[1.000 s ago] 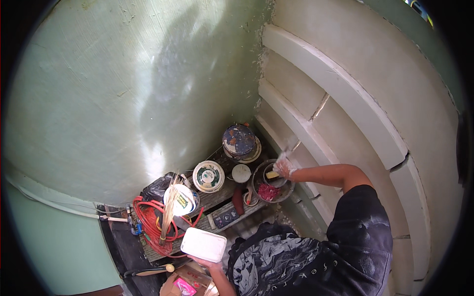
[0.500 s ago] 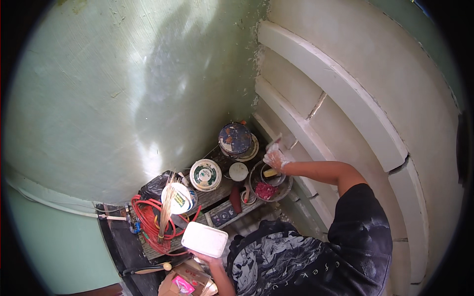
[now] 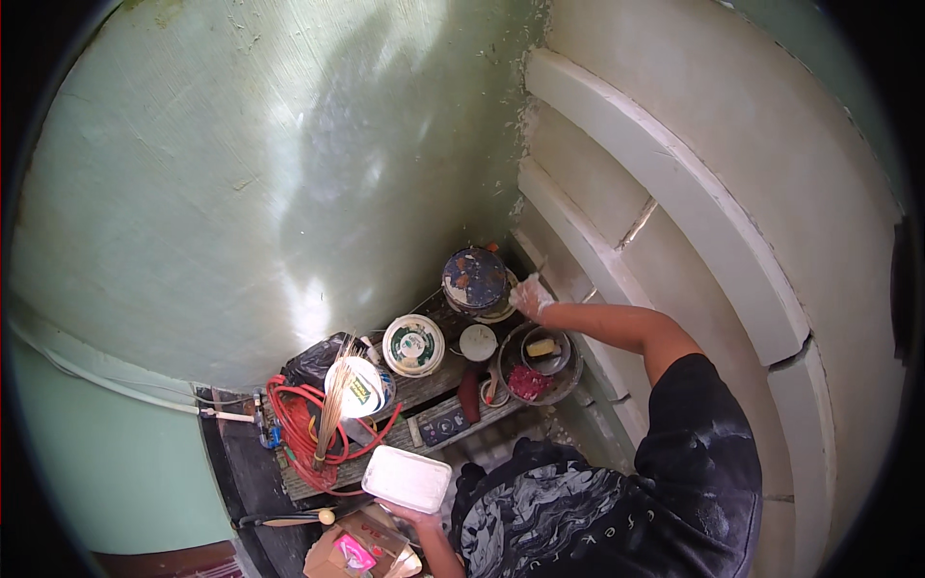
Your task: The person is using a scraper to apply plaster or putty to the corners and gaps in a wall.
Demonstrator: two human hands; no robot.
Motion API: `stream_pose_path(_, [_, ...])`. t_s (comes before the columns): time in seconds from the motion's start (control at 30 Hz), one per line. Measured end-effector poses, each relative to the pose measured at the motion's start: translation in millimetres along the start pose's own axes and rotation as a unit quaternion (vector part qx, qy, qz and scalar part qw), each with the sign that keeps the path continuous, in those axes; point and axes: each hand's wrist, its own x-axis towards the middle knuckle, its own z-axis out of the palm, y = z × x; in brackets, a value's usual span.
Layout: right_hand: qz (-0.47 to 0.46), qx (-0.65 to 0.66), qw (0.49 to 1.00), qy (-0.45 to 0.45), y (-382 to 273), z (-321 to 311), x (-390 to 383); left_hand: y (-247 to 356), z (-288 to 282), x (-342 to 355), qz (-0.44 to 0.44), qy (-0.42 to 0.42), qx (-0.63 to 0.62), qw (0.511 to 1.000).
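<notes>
Left hand (image 3: 409,511) holds white tub (image 3: 407,479) from below at its near edge, fingers clamped on it but partly hidden, tub out in front of the table (image 3: 416,393) edge and above the carton (image 3: 320,559). Right hand (image 3: 530,298), smeared white, is up between the dark-lidded bucket (image 3: 475,278) and the ledged wall (image 3: 674,173), blurred, so cannot tell if its fingers are apart or together, or grip anything. Basin (image 3: 579,374) just below it has yellow block (image 3: 542,348) and pink stuff (image 3: 527,383); red hose (image 3: 289,438) and sticks (image 3: 332,414) lie at table's left.
</notes>
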Motion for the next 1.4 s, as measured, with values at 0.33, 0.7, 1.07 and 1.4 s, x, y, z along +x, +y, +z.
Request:
stream_pose_path(0.33, [0.05,0.041,0.919,-0.389,-38.3,-32.0,-17.4,7.2,15.9,-5.9,-0.008,-0.02,0.006,1.0])
stream_pose_path(0.7, [0.209,0.424,0.88,-0.04,-138.3,-212.5,-111.4,23.1,46.0,44.7,-0.233,-0.234,0.004,0.944])
stream_pose_path(1.07, [0.593,0.467,0.655,-0.044,-256.2,-329.1,-194.5,-14.1,88.4,71.5,-0.466,-0.306,0.171,0.812])
stream_pose_path(1.4, [0.699,0.511,0.468,0.177,-229.7,-403.5,-186.0,-61.1,115.0,33.3,-0.485,-0.323,0.197,0.788])
